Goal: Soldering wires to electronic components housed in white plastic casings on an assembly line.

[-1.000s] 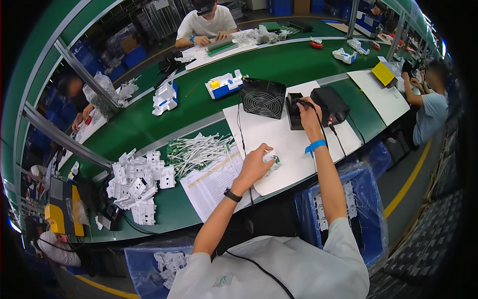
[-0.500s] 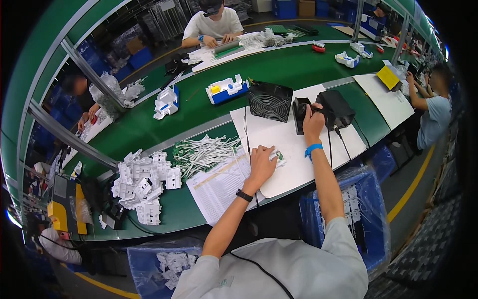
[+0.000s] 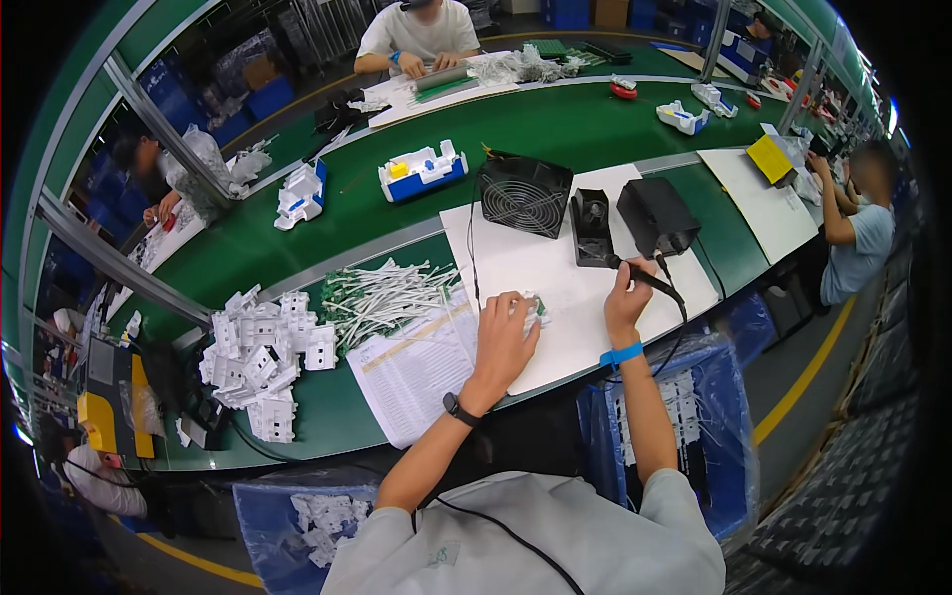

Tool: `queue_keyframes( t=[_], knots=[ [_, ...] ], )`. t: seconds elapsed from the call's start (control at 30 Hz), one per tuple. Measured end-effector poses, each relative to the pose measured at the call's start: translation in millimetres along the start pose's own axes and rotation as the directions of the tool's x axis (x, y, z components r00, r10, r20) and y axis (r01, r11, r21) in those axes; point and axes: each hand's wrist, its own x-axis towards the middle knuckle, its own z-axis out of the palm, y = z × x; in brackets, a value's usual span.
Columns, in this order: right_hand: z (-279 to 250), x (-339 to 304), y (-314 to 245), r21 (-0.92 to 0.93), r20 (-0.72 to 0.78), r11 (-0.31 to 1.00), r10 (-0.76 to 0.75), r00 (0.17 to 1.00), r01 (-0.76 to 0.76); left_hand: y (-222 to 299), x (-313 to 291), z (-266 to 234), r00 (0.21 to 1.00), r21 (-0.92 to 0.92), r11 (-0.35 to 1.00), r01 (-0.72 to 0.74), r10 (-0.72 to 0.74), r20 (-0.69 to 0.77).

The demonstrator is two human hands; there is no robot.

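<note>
My right hand grips a soldering iron by its black handle, and the cable loops down on the right. The tip points left, above a white board on the bench. On that board my left hand rests with bent fingers against a small white and green part, holding it down; the fingers partly cover it. Beyond my right hand stands the black iron holder, with nothing in its slot. A black power unit is to its right, and a black fan to its left.
White cables with green ends and white plastic housings lie left of a printed sheet. Blue lined bins stand below the bench edge. Blue-and-white casings sit on the green belt. Several people work around.
My right hand has drawn the soldering iron out of the holder and brought it nearer to me, toward the part. My left hand stays at the part. The whole view has shifted slightly.
</note>
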Motion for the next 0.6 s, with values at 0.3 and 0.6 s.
queue_keyframes(
  t=[0.3, 0.6],
  knots=[
    [2.4, -8.6, 11.3, 0.191, 0.167, 0.950, 0.216, 0.962, -0.247, -10.8, -4.0, 0.0, 0.987, 0.086, 0.994, -0.073, 0.059, 0.153],
    [3.6, -12.9, -3.8, 0.229, 0.379, 0.942, 0.147, 0.914, -0.247, -20.3, 1.5, -13.5, 0.968, -0.008, 0.999, -0.053, 0.053, 0.244]
  ],
)
